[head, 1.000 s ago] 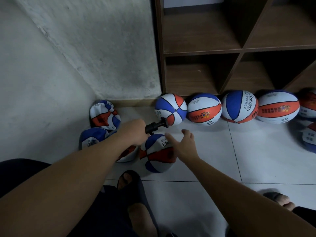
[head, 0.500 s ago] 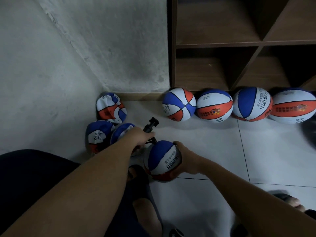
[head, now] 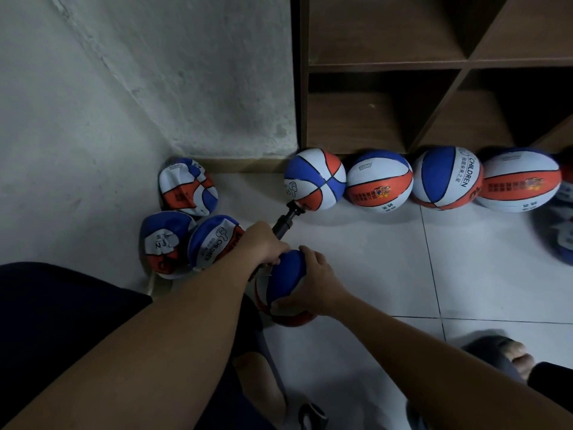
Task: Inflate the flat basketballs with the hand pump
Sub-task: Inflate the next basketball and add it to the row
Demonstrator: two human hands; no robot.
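Note:
My left hand (head: 259,243) grips the barrel of a black hand pump (head: 283,223), whose handle end points up and away toward the shelf. Close in front of me my right hand (head: 313,282) holds a soft blue, white and red basketball (head: 285,280) from the right side. The pump's lower end meets this ball under my left hand, hidden from view. Three crumpled flat basketballs (head: 186,186) (head: 162,240) (head: 214,240) lie in the corner to the left.
Several inflated balls (head: 379,181) line the floor along the foot of a brown wooden shelf unit (head: 387,66). A rough grey wall (head: 108,88) closes the left side. My sandalled feet (head: 496,352) rest on the white floor tiles.
My right hand reached for the soft ball, took hold of it and drew it nearer to me. The left hand brought the pump down against it.

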